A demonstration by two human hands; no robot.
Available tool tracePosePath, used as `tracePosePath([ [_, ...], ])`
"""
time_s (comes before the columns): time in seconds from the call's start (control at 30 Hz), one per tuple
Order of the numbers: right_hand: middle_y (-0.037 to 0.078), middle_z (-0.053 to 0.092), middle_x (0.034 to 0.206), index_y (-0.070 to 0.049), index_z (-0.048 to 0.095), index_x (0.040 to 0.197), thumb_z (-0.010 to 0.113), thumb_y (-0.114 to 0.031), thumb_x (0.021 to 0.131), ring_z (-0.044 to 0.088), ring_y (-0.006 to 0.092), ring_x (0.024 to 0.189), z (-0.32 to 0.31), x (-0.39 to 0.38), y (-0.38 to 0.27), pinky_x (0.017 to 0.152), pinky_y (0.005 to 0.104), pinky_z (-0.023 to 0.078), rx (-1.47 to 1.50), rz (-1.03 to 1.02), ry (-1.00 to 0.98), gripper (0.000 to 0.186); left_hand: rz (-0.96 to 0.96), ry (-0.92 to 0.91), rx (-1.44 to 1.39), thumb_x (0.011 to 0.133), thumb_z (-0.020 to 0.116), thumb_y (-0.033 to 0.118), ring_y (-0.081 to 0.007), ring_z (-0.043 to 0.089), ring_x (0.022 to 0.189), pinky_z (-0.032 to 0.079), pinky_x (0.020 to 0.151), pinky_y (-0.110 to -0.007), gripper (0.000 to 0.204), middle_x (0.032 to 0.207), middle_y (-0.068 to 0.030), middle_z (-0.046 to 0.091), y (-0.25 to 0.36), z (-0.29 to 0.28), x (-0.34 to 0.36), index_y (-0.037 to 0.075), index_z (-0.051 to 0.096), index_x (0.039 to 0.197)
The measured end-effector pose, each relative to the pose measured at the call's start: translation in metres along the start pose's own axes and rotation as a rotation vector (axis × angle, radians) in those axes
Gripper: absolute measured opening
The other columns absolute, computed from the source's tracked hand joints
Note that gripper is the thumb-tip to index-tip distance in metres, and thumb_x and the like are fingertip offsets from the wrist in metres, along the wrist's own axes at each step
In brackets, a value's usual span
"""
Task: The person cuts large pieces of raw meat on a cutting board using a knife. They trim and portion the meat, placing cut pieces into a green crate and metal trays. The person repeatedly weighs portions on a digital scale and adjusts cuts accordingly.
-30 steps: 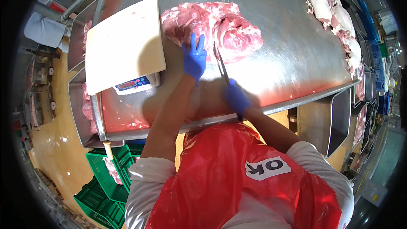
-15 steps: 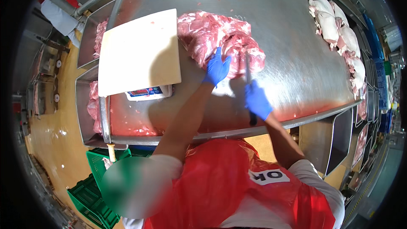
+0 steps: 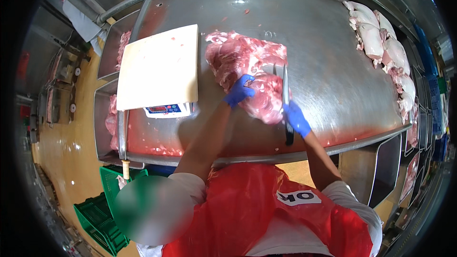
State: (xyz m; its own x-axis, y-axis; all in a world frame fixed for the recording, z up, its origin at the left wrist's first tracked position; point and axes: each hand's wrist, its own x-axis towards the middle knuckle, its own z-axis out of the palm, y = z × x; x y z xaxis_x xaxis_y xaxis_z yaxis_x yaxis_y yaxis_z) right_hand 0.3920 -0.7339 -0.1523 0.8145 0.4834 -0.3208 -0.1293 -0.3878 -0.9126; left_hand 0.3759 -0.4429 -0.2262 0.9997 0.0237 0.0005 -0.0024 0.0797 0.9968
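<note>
A large slab of raw pink meat lies on the steel table, its near lobe bulging toward me. My left hand, in a blue glove, has its fingers curled into the meat at the lobe's left side. In my right hand, also gloved in blue, is a knife. Its blade points away from me along the lobe's right side, and the black handle end sticks out below the hand. Whether the blade's edge touches the meat I cannot tell.
A white cutting board rests on a scale to the left. Steel bins with meat adjoin the table's left edge. Several pale skin-on cuts line the right edge. Green crates stand at lower left. A sharpening steel hangs at the left corner.
My left hand's fingers have gone from lying on the meat to curling into it. The near lobe has come toward me. The knife has shifted slightly right, and the whole view has moved a little.
</note>
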Motion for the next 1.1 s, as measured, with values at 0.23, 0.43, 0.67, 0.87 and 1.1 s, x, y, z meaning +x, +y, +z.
tracePosePath([
  [0.23,0.014,0.064,0.083,0.001,0.053,0.112,0.051,-0.024,0.101,0.060,0.0223,0.077,-0.044,-0.021,0.003,0.074,0.0358,0.049,-0.287,-0.148,-0.033,0.027,-0.293,0.462,0.570,0.067,0.075,0.025,-0.0270,0.065,0.096,0.052,0.088,-0.035,0.057,0.105,-0.0158,0.066,0.036,0.014,-0.099,0.003,0.062,0.118],
  [0.43,0.022,0.064,0.104,0.002,0.051,0.124,0.052,-0.025,0.100,0.063,0.0298,0.090,-0.031,0.006,0.026,0.084,0.0382,0.049,-0.509,-0.295,-0.252,0.037,-0.597,0.491,0.003,0.079,0.075,0.025,-0.0200,0.065,0.091,0.051,0.078,-0.033,0.047,0.101,-0.0078,0.069,0.040,0.006,-0.158,0.003,0.063,0.119],
  [0.67,0.012,0.062,0.103,-0.001,0.054,0.119,0.053,-0.019,0.100,0.054,0.0173,0.090,0.015,-0.025,0.033,0.084,0.0338,0.048,-0.156,-0.207,-0.241,0.026,-0.487,0.380,-0.399,0.086,0.067,0.011,-0.0200,0.064,0.103,0.052,0.092,-0.032,0.044,0.116,-0.0088,0.066,0.018,0.024,-0.125,0.001,0.056,0.127],
  [0.87,0.005,0.054,0.079,-0.001,0.056,0.100,0.053,-0.017,0.099,0.050,0.0172,0.075,0.007,-0.036,0.043,0.072,0.0358,0.046,-0.407,-0.431,-0.302,0.016,-0.317,0.330,-0.116,0.084,0.066,0.004,-0.0192,0.063,0.104,0.052,0.094,-0.033,0.052,0.116,-0.0126,0.065,0.039,0.046,-0.140,-0.003,0.049,0.132],
  [1.1,0.023,0.065,0.091,-0.007,0.057,0.105,0.039,-0.028,0.101,0.063,0.0431,0.082,-0.036,-0.040,-0.027,0.069,0.0497,0.049,-1.024,-0.171,-0.355,0.028,-0.333,0.473,0.537,0.073,0.074,0.019,-0.0332,0.067,0.094,0.054,0.078,-0.041,0.066,0.097,-0.0206,0.068,0.055,0.055,-0.169,-0.003,0.046,0.129],
])
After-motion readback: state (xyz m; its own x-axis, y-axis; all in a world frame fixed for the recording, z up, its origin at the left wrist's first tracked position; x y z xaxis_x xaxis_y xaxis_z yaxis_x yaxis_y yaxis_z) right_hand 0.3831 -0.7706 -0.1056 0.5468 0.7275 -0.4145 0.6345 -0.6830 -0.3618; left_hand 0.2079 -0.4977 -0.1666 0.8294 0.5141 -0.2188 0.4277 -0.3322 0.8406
